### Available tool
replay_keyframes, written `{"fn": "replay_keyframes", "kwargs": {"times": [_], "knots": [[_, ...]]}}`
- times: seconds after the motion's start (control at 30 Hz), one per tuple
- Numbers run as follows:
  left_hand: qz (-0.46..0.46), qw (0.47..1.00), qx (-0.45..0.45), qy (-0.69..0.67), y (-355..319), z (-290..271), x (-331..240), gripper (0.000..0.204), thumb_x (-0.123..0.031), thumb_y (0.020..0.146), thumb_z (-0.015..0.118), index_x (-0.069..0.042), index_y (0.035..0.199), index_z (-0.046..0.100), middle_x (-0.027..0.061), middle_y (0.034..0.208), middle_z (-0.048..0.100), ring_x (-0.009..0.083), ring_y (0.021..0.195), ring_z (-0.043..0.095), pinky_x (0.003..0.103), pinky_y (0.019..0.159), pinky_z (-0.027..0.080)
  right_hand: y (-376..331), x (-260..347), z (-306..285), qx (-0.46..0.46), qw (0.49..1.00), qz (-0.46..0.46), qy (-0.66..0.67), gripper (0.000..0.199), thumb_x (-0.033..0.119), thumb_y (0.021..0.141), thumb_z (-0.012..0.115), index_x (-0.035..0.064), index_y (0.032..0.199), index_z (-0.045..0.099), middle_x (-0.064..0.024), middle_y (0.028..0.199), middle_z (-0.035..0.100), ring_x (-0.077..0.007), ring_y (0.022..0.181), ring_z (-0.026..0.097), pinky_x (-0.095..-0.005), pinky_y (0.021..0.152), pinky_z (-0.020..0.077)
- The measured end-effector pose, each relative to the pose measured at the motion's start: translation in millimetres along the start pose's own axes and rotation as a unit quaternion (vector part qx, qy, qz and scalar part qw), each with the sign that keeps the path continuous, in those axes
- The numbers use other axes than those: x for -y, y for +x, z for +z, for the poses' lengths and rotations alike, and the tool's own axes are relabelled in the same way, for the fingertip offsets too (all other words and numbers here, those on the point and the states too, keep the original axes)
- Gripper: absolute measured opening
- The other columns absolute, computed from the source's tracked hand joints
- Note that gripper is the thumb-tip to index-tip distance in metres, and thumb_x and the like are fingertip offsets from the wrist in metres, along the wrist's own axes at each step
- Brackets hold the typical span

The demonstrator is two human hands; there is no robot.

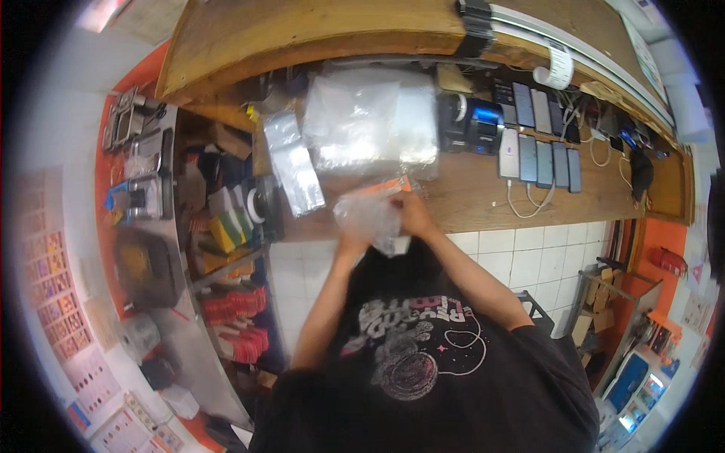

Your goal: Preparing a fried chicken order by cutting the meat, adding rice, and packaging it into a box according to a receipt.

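Observation:
At the near edge of the wooden counter I hold up a crumpled clear plastic bag (366, 217). My left hand (352, 240) grips it from the lower left, its fingers largely covered by the plastic and blurred. On the other side my right hand (415, 214) is closed on the bag's right edge. An orange flat piece (387, 186) shows just beyond the bag, close to my right fingertips; whether the hand touches it I cannot tell. A small white piece (399, 245) pokes out below the bag.
Clear plastic sleeves (355, 121) lie stacked on the counter, with a silvery plastic strip (293, 162) left of them. A black device with a blue-lit top (483, 117) stands beside several phones (526, 157) on charging cables (513, 202). A wooden shelf (340, 38) overhangs the back.

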State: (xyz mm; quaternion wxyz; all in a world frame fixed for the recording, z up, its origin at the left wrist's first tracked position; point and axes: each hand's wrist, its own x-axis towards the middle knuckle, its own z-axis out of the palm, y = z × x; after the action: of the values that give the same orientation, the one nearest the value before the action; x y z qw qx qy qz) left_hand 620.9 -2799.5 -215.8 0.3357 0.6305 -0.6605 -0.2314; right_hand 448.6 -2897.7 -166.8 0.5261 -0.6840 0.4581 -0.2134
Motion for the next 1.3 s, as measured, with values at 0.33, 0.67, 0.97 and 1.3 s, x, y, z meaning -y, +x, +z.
{"fn": "replay_keyframes", "kwargs": {"times": [0.33,0.67,0.97,1.3], "knots": [[-0.178,0.895,-0.138,-0.386,0,12,-5,0.037,-0.01,0.078,0.072,-0.001,0.112,0.063,0.014,0.108,0.066,0.0295,0.103,0.062,0.041,0.09,0.05,-5,-7,-5,0.093,0.993,0.047,0.056,0.028,0.006,0.077,0.065,0.0006,0.103,0.071,-0.0155,0.086,0.073,-0.0185,0.073,0.066,-0.0353,0.068,0.0515],[-0.296,0.946,0.023,-0.133,15,-16,-15,0.053,-0.01,0.07,0.08,0.0,0.118,0.061,0.0184,0.121,0.064,0.0265,0.107,0.063,0.038,0.089,0.051,7,-59,26,0.008,0.999,-0.044,0.007,0.024,0.015,0.071,0.07,0.0019,0.09,0.072,-0.0189,0.09,0.072,-0.03,0.082,0.07,-0.0405,0.073,0.0516],[-0.353,0.807,0.036,-0.473,25,-9,-19,0.052,0.012,0.08,0.061,-0.005,0.128,0.054,0.0128,0.112,0.064,0.0244,0.095,0.067,0.033,0.065,0.062,-8,-40,13,-0.109,0.988,-0.105,-0.023,0.021,0.014,0.068,0.072,0.0017,0.086,0.073,-0.0189,0.083,0.071,-0.0259,0.072,0.068,-0.0384,0.068,0.0517],[-0.275,0.874,-0.088,-0.392,16,21,-11,0.029,0.011,0.081,0.06,0.001,0.109,0.061,0.0118,0.103,0.068,0.0186,0.087,0.067,0.031,0.07,0.058,-29,-8,-19,0.022,0.961,0.179,0.208,0.017,0.012,0.078,0.068,0.0,0.088,0.074,-0.0073,0.076,0.07,-0.0126,0.066,0.064,-0.0302,0.059,0.0521]]}}
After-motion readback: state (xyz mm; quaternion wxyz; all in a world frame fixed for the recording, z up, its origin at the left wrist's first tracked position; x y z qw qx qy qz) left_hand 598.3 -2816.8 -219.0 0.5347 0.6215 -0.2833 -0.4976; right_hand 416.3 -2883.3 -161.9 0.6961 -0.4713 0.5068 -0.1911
